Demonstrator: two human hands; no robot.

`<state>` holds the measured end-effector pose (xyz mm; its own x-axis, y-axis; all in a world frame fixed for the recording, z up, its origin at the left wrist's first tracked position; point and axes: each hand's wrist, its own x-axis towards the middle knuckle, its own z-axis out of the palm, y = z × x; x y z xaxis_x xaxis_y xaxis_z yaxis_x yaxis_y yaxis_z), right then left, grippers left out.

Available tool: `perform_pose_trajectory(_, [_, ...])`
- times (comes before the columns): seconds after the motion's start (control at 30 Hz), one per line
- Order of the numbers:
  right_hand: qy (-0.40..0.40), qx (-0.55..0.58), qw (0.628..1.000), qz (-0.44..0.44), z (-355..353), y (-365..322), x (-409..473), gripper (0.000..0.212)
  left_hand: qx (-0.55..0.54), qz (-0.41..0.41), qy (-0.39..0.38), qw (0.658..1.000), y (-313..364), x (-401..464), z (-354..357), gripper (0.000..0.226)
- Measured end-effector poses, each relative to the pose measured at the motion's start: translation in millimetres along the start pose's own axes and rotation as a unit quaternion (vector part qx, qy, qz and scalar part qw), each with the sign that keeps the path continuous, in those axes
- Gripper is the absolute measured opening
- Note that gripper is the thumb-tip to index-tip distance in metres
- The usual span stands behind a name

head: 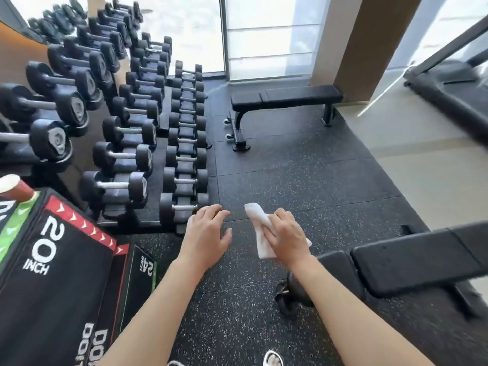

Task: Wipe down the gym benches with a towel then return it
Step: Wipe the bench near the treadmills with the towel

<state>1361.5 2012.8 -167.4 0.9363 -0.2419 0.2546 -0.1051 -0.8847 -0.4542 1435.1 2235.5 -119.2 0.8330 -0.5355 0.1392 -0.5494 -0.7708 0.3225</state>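
My right hand (pixel 286 235) grips a small white towel (pixel 257 219) in the air above the speckled black floor. The cloth hangs folded through my fingers. My left hand (pixel 208 232) hovers beside it with its fingers loosely spread and holds nothing. One black flat bench (pixel 287 96) stands ahead near the window. A second black bench (pixel 412 257) lies close at my right, just beyond my right forearm. Neither hand touches a bench.
A three-tier rack of black dumbbells (pixel 126 122) fills the left side. Black plyo boxes (pixel 52 260) marked 20 and 24 inch stand at lower left. A treadmill (pixel 449 85) sits at far right. A dark kettlebell (pixel 293 294) rests on the floor under my right arm.
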Motion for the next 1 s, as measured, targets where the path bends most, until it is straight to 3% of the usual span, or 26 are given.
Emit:
perform_pose_trajectory(0.37, [0.073,-0.041,0.990,0.115,-59.0,102.6,-55.9,0.022,0.002,0.109,-0.064,0.992,114.6,43.8,45.6,0.056])
perform_pose_trajectory(0.5, [0.098,-0.069,0.978,0.171,-76.4,107.2,-82.5,0.021,-0.013,0.159,-0.085,0.984,135.0,57.0,53.9,0.057])
perform_pose_trajectory(0.6, [0.091,-0.094,0.974,0.187,-90.6,106.8,-98.8,0.034,-0.033,0.190,-0.093,0.977,146.7,65.1,62.0,0.057])
perform_pose_trajectory(0.77, [0.080,-0.115,0.961,0.238,-109.5,108.8,-122.3,0.024,-0.068,0.225,-0.118,0.965,168.8,64.7,80.6,0.056])
perform_pose_trajectory(1.0, [0.089,-0.140,0.953,0.254,-130.2,116.3,-137.8,0.028,-0.086,0.256,-0.119,0.955,196.6,58.2,88.1,0.054])
